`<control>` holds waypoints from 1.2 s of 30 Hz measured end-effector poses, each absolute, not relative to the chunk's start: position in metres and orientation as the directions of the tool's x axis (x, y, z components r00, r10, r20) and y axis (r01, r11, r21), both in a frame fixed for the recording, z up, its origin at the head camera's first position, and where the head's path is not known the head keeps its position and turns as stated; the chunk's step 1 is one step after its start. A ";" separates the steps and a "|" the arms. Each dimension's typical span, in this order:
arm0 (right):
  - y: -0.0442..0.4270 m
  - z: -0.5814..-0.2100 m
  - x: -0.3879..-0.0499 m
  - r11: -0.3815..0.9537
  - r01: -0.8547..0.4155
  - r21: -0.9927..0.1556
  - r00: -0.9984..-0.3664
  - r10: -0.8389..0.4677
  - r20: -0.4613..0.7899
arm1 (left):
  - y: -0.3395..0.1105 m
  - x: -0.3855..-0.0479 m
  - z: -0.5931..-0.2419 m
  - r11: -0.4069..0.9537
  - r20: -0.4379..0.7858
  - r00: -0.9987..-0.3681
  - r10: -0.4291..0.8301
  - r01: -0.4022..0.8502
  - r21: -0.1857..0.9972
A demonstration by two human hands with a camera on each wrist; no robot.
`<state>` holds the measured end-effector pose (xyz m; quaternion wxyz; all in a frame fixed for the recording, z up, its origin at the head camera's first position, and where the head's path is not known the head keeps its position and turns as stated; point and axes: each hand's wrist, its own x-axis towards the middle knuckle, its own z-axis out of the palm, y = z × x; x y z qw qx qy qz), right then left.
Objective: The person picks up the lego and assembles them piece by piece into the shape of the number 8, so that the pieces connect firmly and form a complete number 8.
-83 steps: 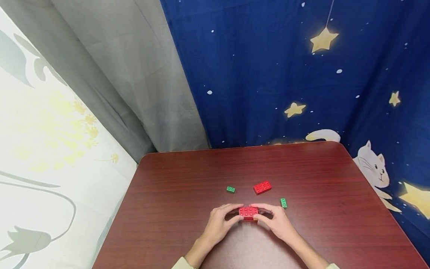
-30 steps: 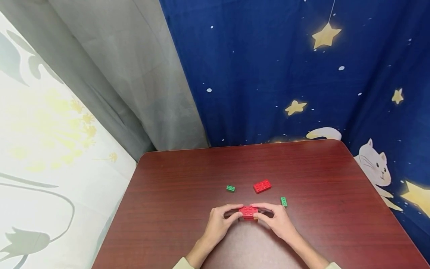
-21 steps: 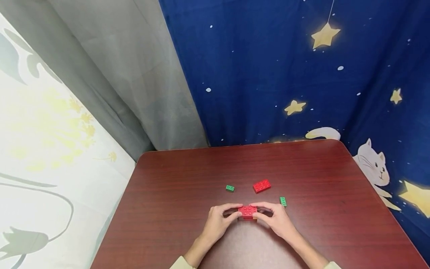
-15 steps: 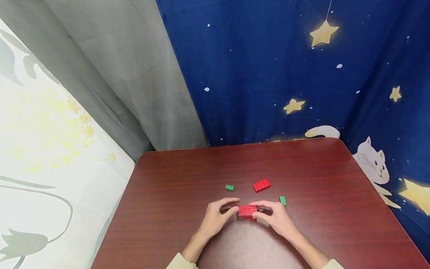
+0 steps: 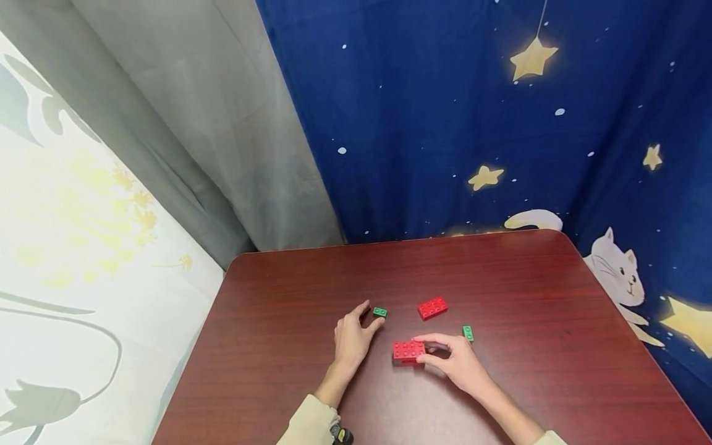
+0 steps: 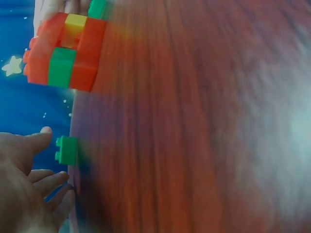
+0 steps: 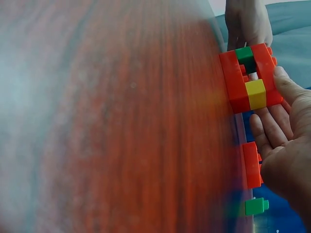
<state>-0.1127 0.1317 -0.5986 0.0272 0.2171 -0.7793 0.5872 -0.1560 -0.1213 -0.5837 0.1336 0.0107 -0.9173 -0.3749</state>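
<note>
The left hand [image 5: 350, 339] has its thumb and forefinger parted on either side of a small green brick [image 5: 380, 312], with a gap between it and the thumb. The right hand [image 5: 458, 364] pinches the right end of a brick stack [image 5: 408, 351]: two red layers with a yellow brick [image 7: 256, 93] between them at the right and a green block [image 7: 245, 58] at the left. Beyond the stack, a loose red brick [image 5: 432, 308] lies slightly right; another green brick [image 5: 468, 334] sits just beyond the right hand. The desk [image 5: 278, 296] meets a blue curtain [image 5: 423, 136] at the far side.
</note>
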 end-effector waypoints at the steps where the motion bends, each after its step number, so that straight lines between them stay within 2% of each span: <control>1: 0.131 -0.599 -0.113 0.216 -0.371 -0.903 -0.904 -0.308 0.298 | -0.120 -0.156 -0.585 0.733 0.242 -0.962 -0.126 0.074 0.676; 10: 0.131 -0.598 -0.112 0.205 -0.359 -0.910 -0.908 -0.303 0.290 | -0.106 -0.157 -0.589 0.800 0.302 -0.943 -0.142 0.071 0.596; 22: 0.131 -0.598 -0.110 0.194 -0.348 -0.917 -0.910 -0.303 0.282 | -0.100 -0.157 -0.595 0.815 0.359 -0.925 -0.120 0.115 0.569; 33: 0.131 -0.599 -0.110 0.196 -0.339 -0.920 -0.913 -0.305 0.271 | -0.106 -0.157 -0.597 0.775 0.319 -0.943 -0.100 0.128 0.619; 36: 0.132 -0.599 -0.110 0.196 -0.341 -0.919 -0.912 -0.305 0.274 | -0.108 -0.156 -0.595 0.732 0.297 -0.951 -0.086 0.142 0.666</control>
